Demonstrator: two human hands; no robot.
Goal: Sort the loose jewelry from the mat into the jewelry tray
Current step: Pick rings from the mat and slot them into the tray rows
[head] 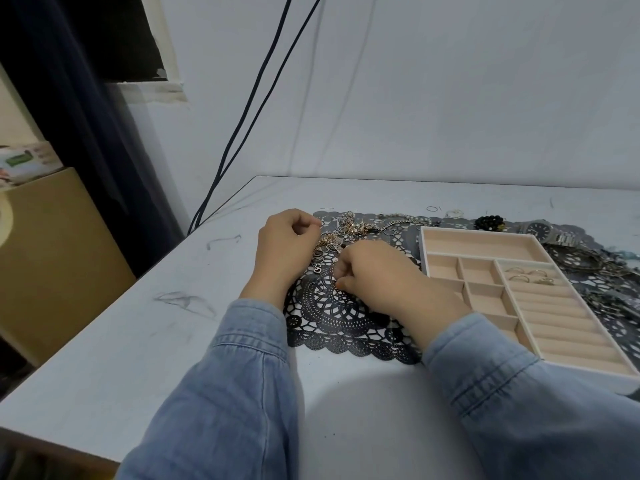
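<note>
A black lace mat (346,317) lies on the white table. A tangled heap of gold and silver jewelry (353,225) sits at its far left. My left hand (287,247) rests at the mat's left edge beside the heap, fingers curled, with nothing visible in it. My right hand (374,271) is curled over the mat's middle, its fingertips pinching down at a small piece among loose rings and a heart charm (317,270); the piece itself is hidden. The beige jewelry tray (424,251) stands to the right, with several rings (530,273) in its ring rolls.
A black bead bracelet (488,222), a wristwatch (543,230) and more dark jewelry (602,265) lie behind and right of the tray. A ring (454,213) sits on the table beyond the mat. Two cables (242,133) hang down the wall. A cardboard box (52,254) stands at the left.
</note>
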